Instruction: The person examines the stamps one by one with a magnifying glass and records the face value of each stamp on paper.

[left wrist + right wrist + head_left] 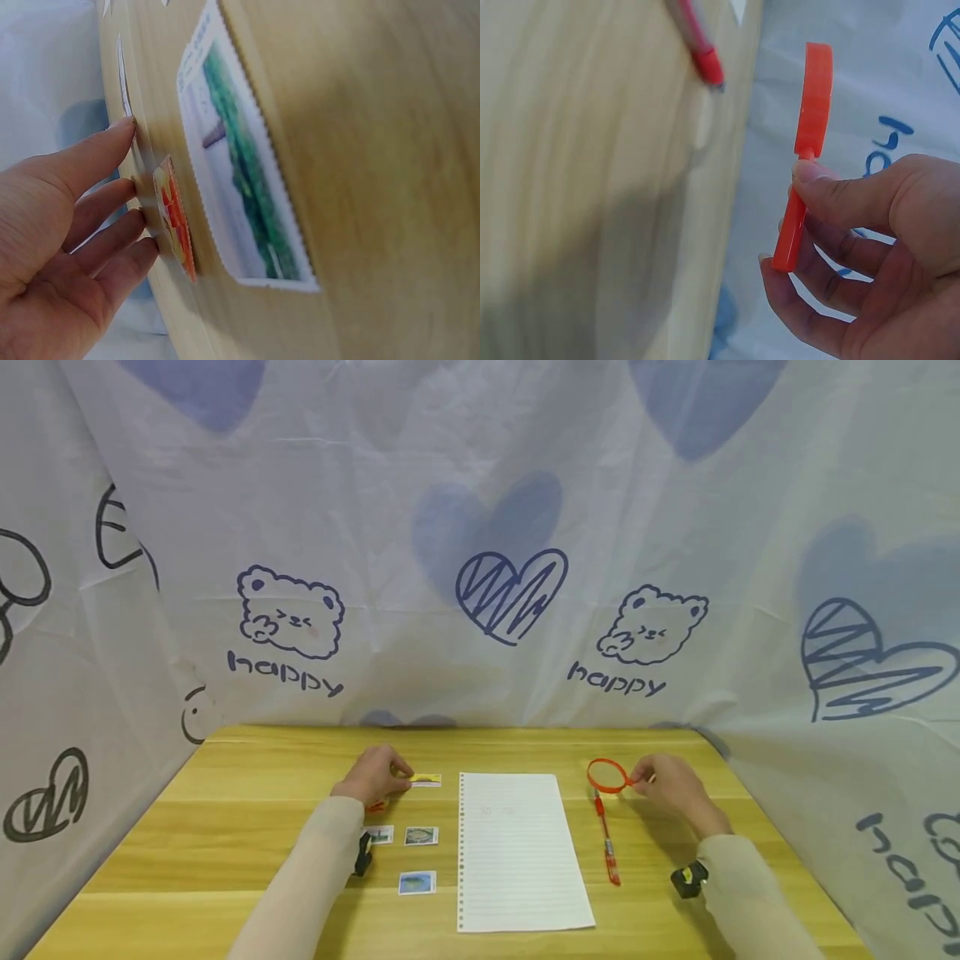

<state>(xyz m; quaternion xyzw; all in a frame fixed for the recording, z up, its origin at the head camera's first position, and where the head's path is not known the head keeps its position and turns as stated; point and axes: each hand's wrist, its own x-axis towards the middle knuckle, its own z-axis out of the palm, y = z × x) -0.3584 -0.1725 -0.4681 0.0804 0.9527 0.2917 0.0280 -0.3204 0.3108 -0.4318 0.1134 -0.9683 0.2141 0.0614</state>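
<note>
My left hand (372, 775) pinches the left end of a yellow stamp (427, 780) at the table's back left. Seen nearly edge-on in the left wrist view, that stamp (123, 79) meets my thumb tip; the index fingertip is hidden there. Partly under the hand lies a red stamp (174, 219), with a green landscape stamp (244, 169) beside it. Above the table on the right, my right hand (671, 785) grips the handle of an orange-red magnifying glass (609, 776) between thumb and fingers. Its round frame (815, 97) appears side-on in the right wrist view.
A lined sheet of paper (521, 852) lies mid-table. Between it and my right hand is a red pen (607, 842). Two more stamps, one dark green (422, 836) and one blue (417, 882), lie left of the sheet. A printed white curtain (480, 685) hangs behind the table.
</note>
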